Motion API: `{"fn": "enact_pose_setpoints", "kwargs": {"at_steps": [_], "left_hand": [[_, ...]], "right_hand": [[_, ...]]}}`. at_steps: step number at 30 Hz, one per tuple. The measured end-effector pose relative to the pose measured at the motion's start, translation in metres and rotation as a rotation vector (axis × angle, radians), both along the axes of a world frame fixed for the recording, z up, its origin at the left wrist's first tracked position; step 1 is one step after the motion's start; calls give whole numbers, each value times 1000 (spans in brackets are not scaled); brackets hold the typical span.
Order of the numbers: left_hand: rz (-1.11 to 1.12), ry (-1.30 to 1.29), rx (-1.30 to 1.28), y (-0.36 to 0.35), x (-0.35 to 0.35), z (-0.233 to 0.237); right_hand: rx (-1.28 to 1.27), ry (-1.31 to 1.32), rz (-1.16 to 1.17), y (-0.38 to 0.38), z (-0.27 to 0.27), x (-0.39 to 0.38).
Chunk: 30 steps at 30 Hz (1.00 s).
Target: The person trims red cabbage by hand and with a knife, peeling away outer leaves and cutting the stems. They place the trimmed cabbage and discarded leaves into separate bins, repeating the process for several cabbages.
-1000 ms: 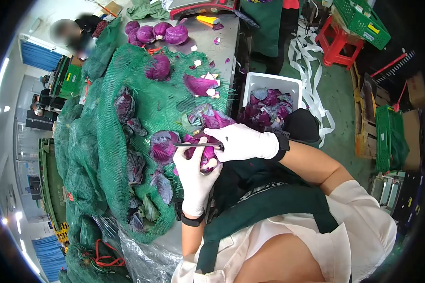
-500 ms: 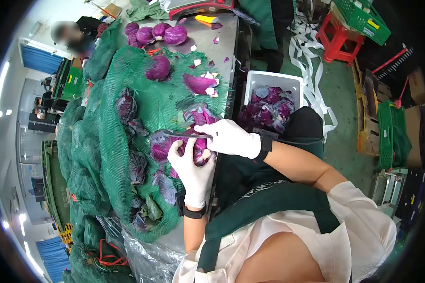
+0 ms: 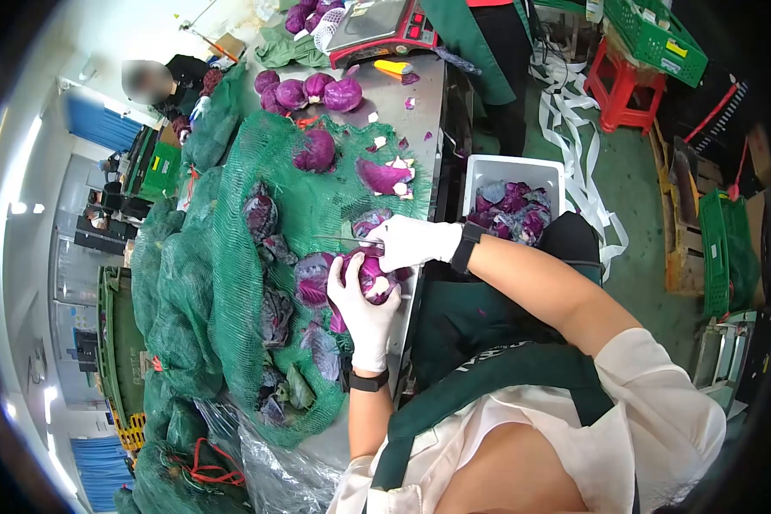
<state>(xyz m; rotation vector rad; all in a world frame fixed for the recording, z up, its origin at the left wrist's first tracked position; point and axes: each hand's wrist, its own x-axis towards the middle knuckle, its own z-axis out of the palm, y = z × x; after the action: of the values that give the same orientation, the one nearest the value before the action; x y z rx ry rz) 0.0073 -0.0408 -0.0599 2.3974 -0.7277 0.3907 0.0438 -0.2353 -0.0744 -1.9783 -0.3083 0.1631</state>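
Gloves of white cover both hands. Our left hand [image 3: 364, 315] comes straight up from the bottom edge, wrist upright, with fingers and thumb wrapped around a red cabbage [image 3: 377, 278] held over the near edge of the green netting [image 3: 231, 257]. Our right hand [image 3: 413, 242] reaches in across the body, elbow bent and forearm bare. Its fingers are clamped on the handle of a knife [image 3: 344, 241] whose blade points left, level, just above the cabbage. Beyond that wrist stands a white crate [image 3: 512, 163] of purple leaves.
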Motion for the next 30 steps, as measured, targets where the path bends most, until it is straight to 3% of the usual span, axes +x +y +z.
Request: {"fn": "enact_pose_setpoints", "kwargs": {"at_steps": [2,4,6,7,8,10,12,14,16,17,18,19,20,21,24,28,30], "left_hand": [[-10,-7,6,-1,1,2],[-42,38,-79,1,0,8],[-111,95,-98,4,-3,10],[-125,103,-88,7,-1,9],[-170,175,-158,13,-1,8],[-207,259,-233,25,-4,1],[-253,442,-446,35,-8,-7],[-250,452,-460,38,-15,-13],[-238,383,-458,38,-18,-13],[-242,369,-450,36,-19,-11],[-242,377,-453,34,-18,-11],[-249,338,-414,32,-17,-11],[-259,299,-375,30,-16,-11],[-265,298,-322,29,-15,-8],[-305,296,-292,26,-14,-7],[-313,304,-253,25,-15,-4],[-330,286,-209,19,-14,0]], "right_hand": [[-225,-202,-14,7,6,4],[-209,-223,-68,9,11,4],[-101,1,-207,6,11,7],[-145,-121,-193,2,-2,13],[136,27,-263,-1,4,3],[-312,-453,-193,-23,-35,22],[469,281,-555,-53,-12,-2],[177,314,-589,-90,-23,-14],[-464,-322,-728,-98,-43,-34],[-457,-299,-732,-87,-23,-45],[-386,-364,-721,-70,-8,-53],[-236,-205,-593,-54,14,-65],[-23,139,-397,-41,37,-72],[90,49,-259,-28,7,-70],[250,283,-114,-13,-1,-67],[191,317,-60,-21,3,-59],[49,263,86,-29,13,-59]]}}
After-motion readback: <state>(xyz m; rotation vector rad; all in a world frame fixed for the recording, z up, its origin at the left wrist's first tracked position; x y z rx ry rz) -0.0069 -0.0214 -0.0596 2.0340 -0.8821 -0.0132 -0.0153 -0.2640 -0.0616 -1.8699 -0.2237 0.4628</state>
